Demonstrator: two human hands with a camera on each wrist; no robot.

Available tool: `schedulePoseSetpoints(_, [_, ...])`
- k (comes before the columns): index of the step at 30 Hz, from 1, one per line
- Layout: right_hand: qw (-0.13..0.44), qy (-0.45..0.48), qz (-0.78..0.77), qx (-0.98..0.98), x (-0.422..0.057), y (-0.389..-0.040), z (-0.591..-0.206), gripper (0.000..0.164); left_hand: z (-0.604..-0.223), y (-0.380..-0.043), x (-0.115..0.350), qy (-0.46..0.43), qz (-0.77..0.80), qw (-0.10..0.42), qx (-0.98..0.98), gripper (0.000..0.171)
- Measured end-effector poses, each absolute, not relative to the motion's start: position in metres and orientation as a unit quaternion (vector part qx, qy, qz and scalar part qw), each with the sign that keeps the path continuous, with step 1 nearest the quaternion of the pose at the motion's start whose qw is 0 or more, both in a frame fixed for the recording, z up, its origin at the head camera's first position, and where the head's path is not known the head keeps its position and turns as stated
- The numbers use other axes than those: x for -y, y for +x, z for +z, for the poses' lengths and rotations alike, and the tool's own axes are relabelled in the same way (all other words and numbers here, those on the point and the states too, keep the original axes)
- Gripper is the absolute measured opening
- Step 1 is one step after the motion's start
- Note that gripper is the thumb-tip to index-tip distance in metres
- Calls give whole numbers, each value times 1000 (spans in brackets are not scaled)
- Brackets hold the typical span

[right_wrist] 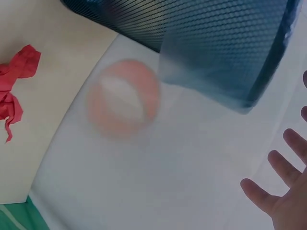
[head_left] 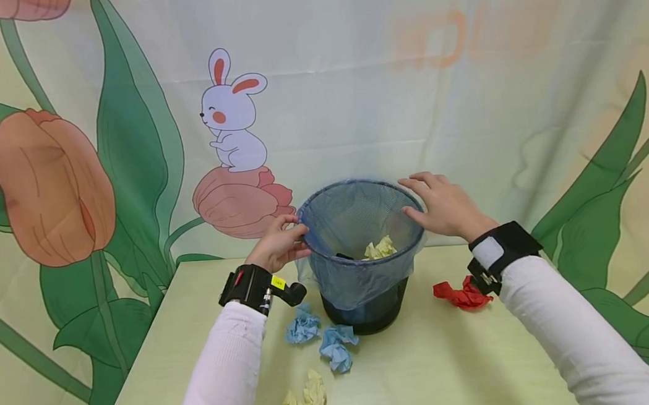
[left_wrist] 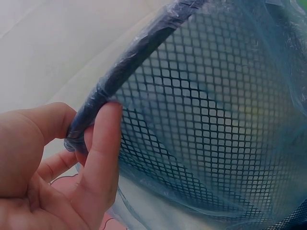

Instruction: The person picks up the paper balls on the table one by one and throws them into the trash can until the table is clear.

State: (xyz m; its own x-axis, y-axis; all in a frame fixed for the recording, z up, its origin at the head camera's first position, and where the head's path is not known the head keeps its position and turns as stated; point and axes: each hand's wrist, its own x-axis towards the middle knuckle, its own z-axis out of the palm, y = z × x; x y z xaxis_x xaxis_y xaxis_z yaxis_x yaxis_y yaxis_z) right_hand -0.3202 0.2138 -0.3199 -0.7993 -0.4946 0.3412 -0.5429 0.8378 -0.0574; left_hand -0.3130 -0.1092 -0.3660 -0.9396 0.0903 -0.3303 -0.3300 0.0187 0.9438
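A black mesh wastebasket [head_left: 367, 319] stands on the table, lined with a translucent blue bin bag [head_left: 352, 284] folded over its rim. My left hand [head_left: 277, 244] pinches the bag-covered rim on the left side, thumb and fingers on either side of it in the left wrist view. Beside the right rim, my right hand [head_left: 449, 207] is held up with fingers spread; the right wrist view shows its fingers [right_wrist: 283, 167] apart from the basket. A crumpled yellow paper [head_left: 380, 248] lies inside the basket, next to a small dark item partly hidden by the rim.
Two crumpled blue papers [head_left: 336, 350] lie in front of the basket, toward the left. A yellow crumpled paper [head_left: 306, 402] is near the table's front, and a red one [head_left: 464, 294] sits under my right wrist. A printed curtain [head_left: 346, 102] hangs behind the table.
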Motion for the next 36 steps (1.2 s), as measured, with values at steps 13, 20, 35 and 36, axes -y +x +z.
schedulePoseSetpoints(13, [140, 204, 92, 965, -255, -323, -342, 51, -366, -313, 108, -84, 698, 148, -695, 33])
schedulePoseSetpoints(20, [131, 182, 88, 971, -269, -322, -360, 49, -366, -313, 108, -86, 697, 145, -697, 33])
schedulePoseSetpoints(35, [66, 146, 91, 983, -275, -316, -420, 58, -367, -313, 110, -78, 706, 149, -688, 32])
schedulePoseSetpoints(36, [64, 146, 89, 983, -276, -315, -425, 58, -367, -313, 110, -78, 707, 149, -686, 32])
